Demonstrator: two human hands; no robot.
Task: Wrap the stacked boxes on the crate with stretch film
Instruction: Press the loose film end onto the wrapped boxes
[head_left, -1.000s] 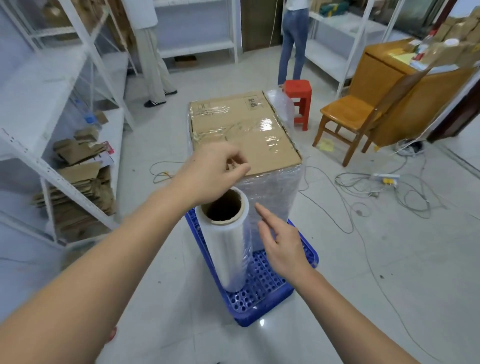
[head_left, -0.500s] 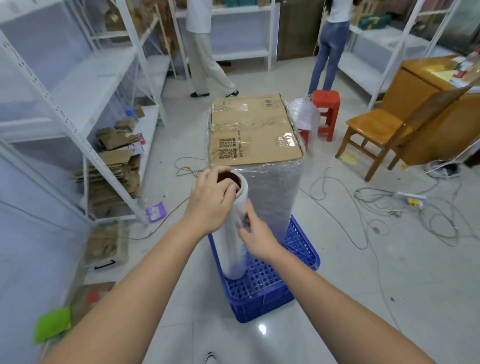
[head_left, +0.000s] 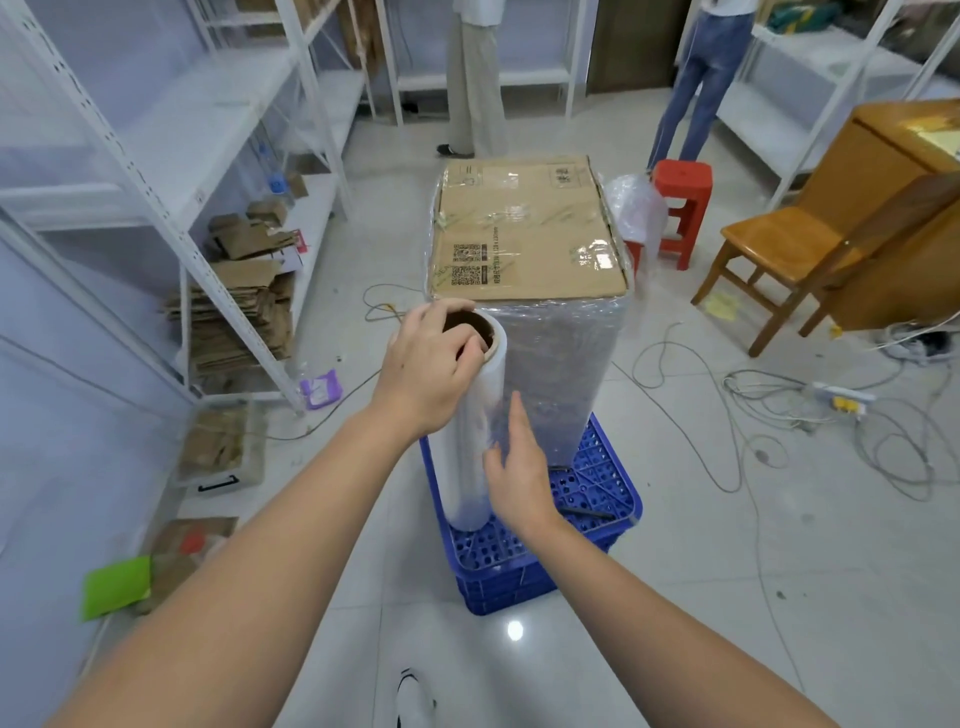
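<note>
On crate (head_left: 597, 493), film roll (head_left: 470, 447) upright (axis vertical)

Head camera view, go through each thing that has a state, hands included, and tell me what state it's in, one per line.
Stretch film roll: upright on the crate, beside the stack.
Left hand: grips the roll's top, fingers curled into the core.
Right hand: fingers straight, touching the roll's side.
Stacked boxes: sides already wrapped in film, top cardboard bare.
Blue crate: on the floor, carrying the stack.
Wooden chair: unoccupied.
</note>
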